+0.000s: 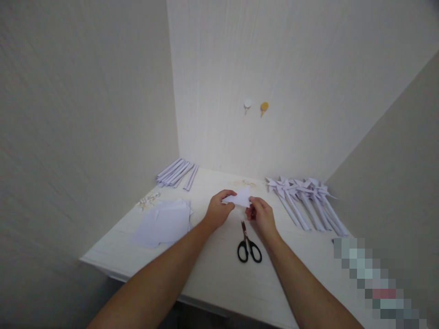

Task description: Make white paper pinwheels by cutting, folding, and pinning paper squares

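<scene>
Between my two hands is a small piece of white paper [242, 198], which looks folded to a triangular shape. My left hand [219, 209] pinches its left corner between thumb and fingers. At the right corner my right hand [262, 214] grips the paper, its lower fingers curled under. A pair of scissors [247, 249] with black handles lies just below the hands on the table, blades pointing away from me and nearly closed. To the left of my left hand rests a loose stack of white paper sheets [173, 224].
Rolled paper sticks [176, 172] lie at the back left, with small white bits [148, 200] near them. Several paper pinwheels [302, 201] on sticks lie at the right. Thin tan pieces [247, 183] sit behind my hands. A white hook [247, 104] and a yellow hook [264, 107] are on the wall.
</scene>
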`<action>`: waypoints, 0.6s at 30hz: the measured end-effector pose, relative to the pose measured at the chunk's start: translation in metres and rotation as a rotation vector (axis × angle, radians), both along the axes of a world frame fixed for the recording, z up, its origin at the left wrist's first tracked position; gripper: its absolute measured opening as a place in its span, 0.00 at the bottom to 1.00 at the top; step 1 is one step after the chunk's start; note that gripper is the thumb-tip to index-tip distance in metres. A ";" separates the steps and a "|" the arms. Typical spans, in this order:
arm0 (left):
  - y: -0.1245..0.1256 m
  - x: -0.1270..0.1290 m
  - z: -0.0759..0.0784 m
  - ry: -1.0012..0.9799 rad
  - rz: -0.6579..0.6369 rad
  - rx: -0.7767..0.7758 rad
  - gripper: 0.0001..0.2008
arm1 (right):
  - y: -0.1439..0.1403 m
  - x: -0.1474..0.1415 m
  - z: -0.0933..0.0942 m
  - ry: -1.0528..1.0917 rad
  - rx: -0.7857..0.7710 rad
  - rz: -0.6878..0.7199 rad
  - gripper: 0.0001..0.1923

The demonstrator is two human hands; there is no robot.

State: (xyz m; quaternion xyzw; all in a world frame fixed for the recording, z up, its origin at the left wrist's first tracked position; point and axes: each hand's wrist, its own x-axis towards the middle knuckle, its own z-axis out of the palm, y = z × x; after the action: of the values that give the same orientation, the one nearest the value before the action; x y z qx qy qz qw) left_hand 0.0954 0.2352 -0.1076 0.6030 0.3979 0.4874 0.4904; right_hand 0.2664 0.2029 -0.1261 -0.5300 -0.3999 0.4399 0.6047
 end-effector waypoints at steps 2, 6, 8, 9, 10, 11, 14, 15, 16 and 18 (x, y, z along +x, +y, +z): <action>0.001 -0.001 0.002 -0.066 -0.031 -0.030 0.17 | -0.001 -0.002 0.005 0.049 0.028 -0.026 0.15; 0.000 -0.002 0.004 -0.203 -0.123 -0.112 0.17 | -0.004 -0.006 0.015 0.137 0.062 -0.058 0.29; -0.001 -0.002 0.005 -0.262 -0.170 -0.155 0.18 | -0.006 -0.008 0.019 0.167 0.074 -0.076 0.32; -0.002 -0.002 0.006 -0.289 -0.191 -0.178 0.18 | -0.007 -0.009 0.020 0.178 0.080 -0.083 0.32; -0.003 -0.002 0.006 -0.313 -0.208 -0.201 0.18 | -0.007 -0.009 0.021 0.186 0.086 -0.088 0.29; -0.003 -0.002 0.006 -0.336 -0.224 -0.224 0.17 | -0.008 -0.010 0.023 0.193 0.091 -0.090 0.26; -0.003 -0.003 0.006 -0.389 -0.256 -0.290 0.18 | -0.009 -0.010 0.026 0.202 0.105 -0.094 0.20; -0.003 -0.003 0.006 -0.403 -0.263 -0.307 0.18 | -0.010 -0.010 0.027 0.201 0.106 -0.097 0.20; -0.003 -0.003 0.005 -0.416 -0.268 -0.322 0.18 | -0.010 -0.010 0.028 0.198 0.105 -0.100 0.20; -0.002 -0.003 0.006 -0.438 -0.275 -0.344 0.17 | -0.011 -0.010 0.030 0.183 0.096 -0.104 0.21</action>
State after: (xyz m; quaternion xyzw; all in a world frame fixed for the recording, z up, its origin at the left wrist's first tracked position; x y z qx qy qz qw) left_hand 0.0919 0.2332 -0.1019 0.4403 0.2741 0.4603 0.7205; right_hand 0.2561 0.1917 -0.0966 -0.4782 -0.3358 0.4346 0.6853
